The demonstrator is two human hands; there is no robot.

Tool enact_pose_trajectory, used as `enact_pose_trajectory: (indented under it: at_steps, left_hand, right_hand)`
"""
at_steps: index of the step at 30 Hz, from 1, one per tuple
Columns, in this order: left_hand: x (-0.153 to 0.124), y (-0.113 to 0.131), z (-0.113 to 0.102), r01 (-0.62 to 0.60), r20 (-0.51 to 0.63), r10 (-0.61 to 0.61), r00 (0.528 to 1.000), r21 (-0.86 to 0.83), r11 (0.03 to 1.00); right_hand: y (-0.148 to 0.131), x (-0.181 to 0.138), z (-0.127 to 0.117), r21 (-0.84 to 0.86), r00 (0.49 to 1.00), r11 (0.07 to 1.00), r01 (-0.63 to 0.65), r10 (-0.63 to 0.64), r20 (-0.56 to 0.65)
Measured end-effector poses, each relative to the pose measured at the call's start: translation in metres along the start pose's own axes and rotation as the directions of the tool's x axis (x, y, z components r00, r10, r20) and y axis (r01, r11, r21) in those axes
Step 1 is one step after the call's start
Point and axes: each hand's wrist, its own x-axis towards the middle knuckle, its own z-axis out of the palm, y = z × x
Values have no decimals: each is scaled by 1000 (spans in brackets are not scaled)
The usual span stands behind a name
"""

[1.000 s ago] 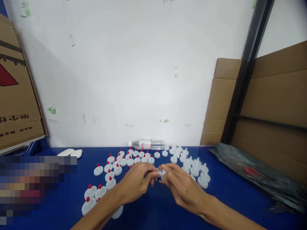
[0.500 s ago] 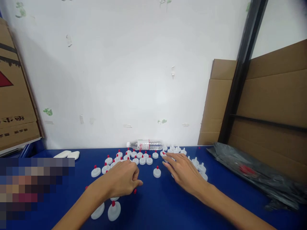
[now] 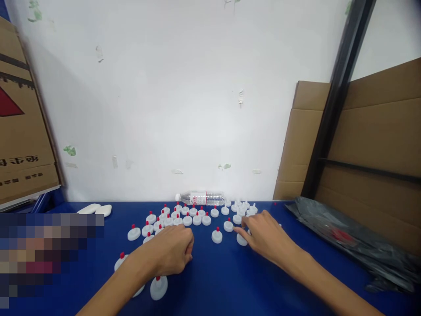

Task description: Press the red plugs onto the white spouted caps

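Head-height view, forward and down over blue table [image 3: 217,285]

A white wall [image 3: 184,96] bearing marks [image 3: 70,150], possibly tape, stands behind a blue table [image 3: 217,281].

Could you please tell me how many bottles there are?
1. The bottle lies on its side at the back of the table, by the wall, behind some red-tipped caps; the dark plastic at right might hide others.
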Motion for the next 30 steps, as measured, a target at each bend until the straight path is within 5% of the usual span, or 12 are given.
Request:
enact_pose_trajectory:
  at_steps: [8, 17, 25, 30]
  left_hand:
    - [10, 9, 0, -44, -204, 84, 975, 195, 980]
    - [18, 9, 15, -149, -326, 268, 907, 346, 926]
    - [25, 9, 28, -312, -550, 341, 762, 149, 938]
    - [26, 13, 31, -377, -551, 322, 770, 16, 926]
  right_hand:
    - [-12, -9, 10, 127, 994, 990, 53, -65, 91]
    - [-19, -8, 1, 352, 993, 930, 104, -80, -82]
    - [-29, -13, -6, 432, 976, 878, 204, -146, -164]
    - [-25, -10, 1, 431, 968, 874, 224, -148, -203]
